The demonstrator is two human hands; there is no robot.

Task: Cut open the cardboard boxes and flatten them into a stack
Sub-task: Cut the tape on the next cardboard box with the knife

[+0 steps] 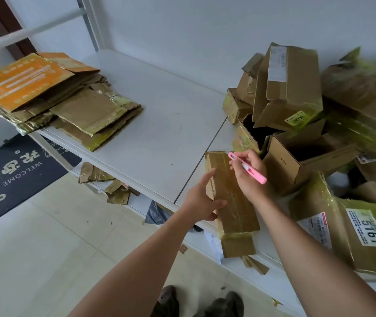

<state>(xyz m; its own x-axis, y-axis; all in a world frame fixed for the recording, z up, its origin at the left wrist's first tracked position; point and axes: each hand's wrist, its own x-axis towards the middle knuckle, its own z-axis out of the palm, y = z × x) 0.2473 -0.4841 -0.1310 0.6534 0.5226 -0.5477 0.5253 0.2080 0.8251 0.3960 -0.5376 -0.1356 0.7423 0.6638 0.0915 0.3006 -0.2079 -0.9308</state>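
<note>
The right hand (250,173) pinches a pink knife (247,167) between thumb and curled fingers, held like a pen, with its tip at the far top corner of a long, narrow box (230,197). The left hand (202,200) grips that same box just to the left of the knife hand, thumb lying on the taped top face and fingers wrapped round the near side (the fingertips under the box are hidden). The box lies lengthwise on the front edge of the white table (159,115), its near end sticking out past the edge with one flap (238,244) hanging open.

Immediately right of the knife hand stands an open box (296,163), and behind and beyond it rises a heap of boxes (308,94), most wrapped in yellowish tape. Nearer, to the right of the right forearm, lies a taped box with a label (368,227) reading 5161. Well to the left of both hands, at the far end of the table, sits the stack of flattened boxes (68,104), an orange sheet (22,81) on top. Below the left hand, cardboard scraps (114,186) rest under the table, and a dark doormat (11,175) lies on the tiled floor.
</note>
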